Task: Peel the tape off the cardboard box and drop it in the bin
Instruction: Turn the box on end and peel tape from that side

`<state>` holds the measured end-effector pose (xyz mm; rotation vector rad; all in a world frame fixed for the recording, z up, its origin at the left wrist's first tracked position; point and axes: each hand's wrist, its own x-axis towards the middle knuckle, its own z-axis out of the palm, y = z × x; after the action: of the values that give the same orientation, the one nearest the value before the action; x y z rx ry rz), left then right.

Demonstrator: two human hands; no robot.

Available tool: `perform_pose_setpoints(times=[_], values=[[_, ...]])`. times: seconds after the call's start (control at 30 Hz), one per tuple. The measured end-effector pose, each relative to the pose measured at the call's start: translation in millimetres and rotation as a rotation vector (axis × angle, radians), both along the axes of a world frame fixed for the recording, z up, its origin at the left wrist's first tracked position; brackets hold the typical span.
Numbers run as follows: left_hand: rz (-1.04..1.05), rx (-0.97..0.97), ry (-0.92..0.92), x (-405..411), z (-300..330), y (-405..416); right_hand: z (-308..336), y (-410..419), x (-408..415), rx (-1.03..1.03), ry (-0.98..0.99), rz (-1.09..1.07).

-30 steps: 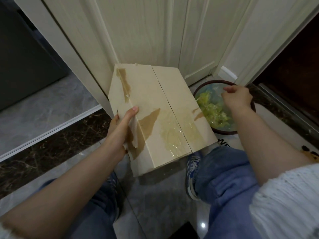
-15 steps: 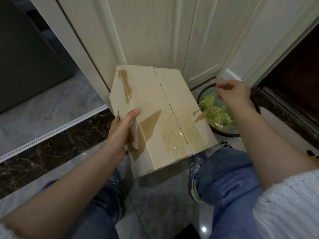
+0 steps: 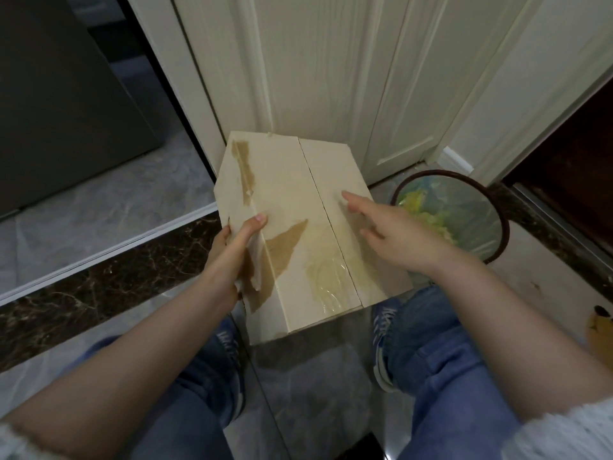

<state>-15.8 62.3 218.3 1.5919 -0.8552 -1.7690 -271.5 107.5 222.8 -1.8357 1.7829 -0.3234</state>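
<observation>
A person crouches on a grey tiled floor [image 3: 318, 386] in front of a pale panelled door [image 3: 318, 71], with both knees in blue jeans at the lower edge of the view and a blue sneaker [image 3: 381, 330] on each side of the cardboard box [image 3: 295, 180]. The box stands on the floor between the feet and tilts away toward the door, its two top flaps meeting along a dark centre seam. The left hand [image 3: 234, 250] grips the box's left edge, thumb lying on the top face and the other fingers wrapped round the side, where torn brown patches show that the paper surface has come away. The right hand [image 3: 394, 234] is over the right flap with its fingers straight and spread, holding nothing; whether the fingertips touch the cardboard cannot be told. A shiny strip of clear tape [image 3: 326, 277] lies on the top face across the seam near the front edge, still stuck down. Further brown torn marks run down the far left corner and across the middle of the left flap. The bin [image 3: 497, 210], round with a dark rim and a clear liner, stands just beside the box on its right, close to the door frame, and holds yellow-green scraps.
</observation>
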Motion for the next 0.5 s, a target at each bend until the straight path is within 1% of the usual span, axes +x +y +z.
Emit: perform_pose_setpoints(times=[0.07,0.2,0.3,0.4,0.5], values=[[0.031,0.013,0.020,5.3,-1.4,0.7,-1.7,5.5,12.0,-0.054,-0.001,0.037],[0.037,0.030,0.040,11.1,-1.7,3.0,-8.8,12.4,38.0,-0.190,-0.104,0.110],[0.040,0.029,0.044,12.5,-1.4,2.2,-16.3,9.3,47.0,-0.276,-0.122,0.141],[0.055,0.044,0.002,14.2,-5.7,-3.8,-17.5,0.3,47.3,-0.386,-0.151,0.080],[0.023,0.042,-0.035,15.3,-3.6,-7.6,-16.1,-7.4,46.0,-0.465,-0.218,0.013]])
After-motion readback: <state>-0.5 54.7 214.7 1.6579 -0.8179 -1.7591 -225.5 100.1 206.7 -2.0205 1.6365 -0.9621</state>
